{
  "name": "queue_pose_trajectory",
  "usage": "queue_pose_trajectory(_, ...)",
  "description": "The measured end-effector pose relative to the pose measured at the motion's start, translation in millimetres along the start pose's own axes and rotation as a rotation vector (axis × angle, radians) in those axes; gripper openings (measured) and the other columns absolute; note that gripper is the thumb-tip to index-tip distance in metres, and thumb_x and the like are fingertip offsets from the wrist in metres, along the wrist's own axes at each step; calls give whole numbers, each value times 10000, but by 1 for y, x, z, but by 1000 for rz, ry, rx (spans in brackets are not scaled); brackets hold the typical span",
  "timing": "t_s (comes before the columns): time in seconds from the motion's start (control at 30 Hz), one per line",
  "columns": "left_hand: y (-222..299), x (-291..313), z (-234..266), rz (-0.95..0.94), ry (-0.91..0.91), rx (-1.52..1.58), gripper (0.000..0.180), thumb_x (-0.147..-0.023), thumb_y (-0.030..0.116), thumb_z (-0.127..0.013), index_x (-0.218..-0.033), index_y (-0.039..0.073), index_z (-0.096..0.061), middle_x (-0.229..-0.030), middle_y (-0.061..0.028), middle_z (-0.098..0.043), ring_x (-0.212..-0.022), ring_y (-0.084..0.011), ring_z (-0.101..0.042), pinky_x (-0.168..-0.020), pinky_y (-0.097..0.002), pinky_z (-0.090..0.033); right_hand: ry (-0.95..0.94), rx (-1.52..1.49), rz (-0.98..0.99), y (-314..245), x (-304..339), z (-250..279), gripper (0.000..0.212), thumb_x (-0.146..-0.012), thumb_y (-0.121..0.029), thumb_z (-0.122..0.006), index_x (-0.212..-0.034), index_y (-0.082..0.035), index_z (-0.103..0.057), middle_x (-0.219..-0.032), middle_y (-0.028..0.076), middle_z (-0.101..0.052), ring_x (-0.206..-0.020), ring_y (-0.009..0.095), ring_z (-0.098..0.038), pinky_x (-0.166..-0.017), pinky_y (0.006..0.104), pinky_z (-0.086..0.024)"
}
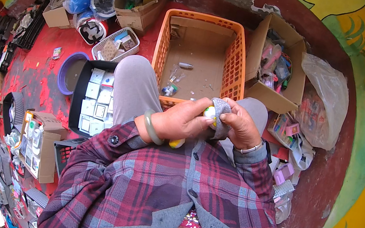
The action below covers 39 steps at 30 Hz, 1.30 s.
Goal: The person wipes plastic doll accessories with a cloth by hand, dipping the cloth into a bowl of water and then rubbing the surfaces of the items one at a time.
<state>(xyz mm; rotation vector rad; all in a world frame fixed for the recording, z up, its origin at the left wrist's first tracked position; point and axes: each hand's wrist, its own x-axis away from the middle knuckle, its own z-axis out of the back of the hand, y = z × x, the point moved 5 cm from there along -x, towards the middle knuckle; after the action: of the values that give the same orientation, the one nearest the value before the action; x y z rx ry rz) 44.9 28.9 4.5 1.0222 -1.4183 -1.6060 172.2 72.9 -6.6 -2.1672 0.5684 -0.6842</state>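
Over my lap, both hands meet on one small round thing (210, 112), white with yellow and green marks. My left hand (181, 119) pinches it from the left between thumb and fingers. A grey cloth (222, 129) lies against its right side. That cloth is gripped by my right hand (243, 126), thumb and fingers closed on it. My fingers hide much of the round thing, so its exact kind does not show. Below my left wrist, a second yellow and white rounded thing (176, 143) rests against my shirt, partly covered.
In front of my knees stands an orange plastic basket (243, 61) with cardboard and a few small parts inside. An open carton (296, 91) of mixed items stands right. To the left are a black tray (80, 93) of white boxes, a purple basin (66, 71) and a white basket (130, 51).
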Motion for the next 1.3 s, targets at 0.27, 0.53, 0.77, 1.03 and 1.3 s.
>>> queue_pose_trajectory(0.27,4,-1,1,-64,25,-159,209,-917,159,-478,-1058,10,-440,-672,-37,-508,-545,-96,-504,-493,-248,-417,4,42,22,-2,-1,-3,262,-796,-165,-614,-987,-28,-498,-926,44,-574,-846,101,-553,-757,240,-455)
queue_pose_trajectory(0.53,-6,2,2,-27,-4,46,230,-926,176,-465,-1087,14,-440,-711,-43,-531,-554,-92,-516,-483,-223,-410,3,6,-5,5,-2,5,245,-805,-142,-589,-999,-20,-503,-929,44,-578,-842,108,-559,-757,245,-461)
queue_pose_trajectory(0.77,0,3,4,-11,-22,141,243,-935,188,-452,-1105,15,-439,-718,-48,-531,-542,-82,-510,-474,-208,-402,-18,-140,50,2,0,2,264,-836,-157,-581,-1051,-22,-507,-1006,57,-580,-928,127,-564,-824,268,-460)
queue_pose_trajectory(1.03,-2,6,5,66,-71,258,241,-935,206,-456,-1076,11,-437,-727,-62,-543,-525,-89,-507,-470,-206,-401,26,-37,61,-3,2,4,162,-855,-103,-589,-999,-43,-547,-949,24,-596,-882,96,-567,-789,234,-462)
queue_pose_trajectory(1.3,-8,7,0,181,-146,514,246,-944,249,-434,-1043,23,-442,-749,-74,-558,-547,-104,-536,-477,-204,-416,-11,49,1,-2,2,3,164,-847,-130,-610,-966,-37,-547,-906,12,-591,-807,81,-567,-718,225,-470)
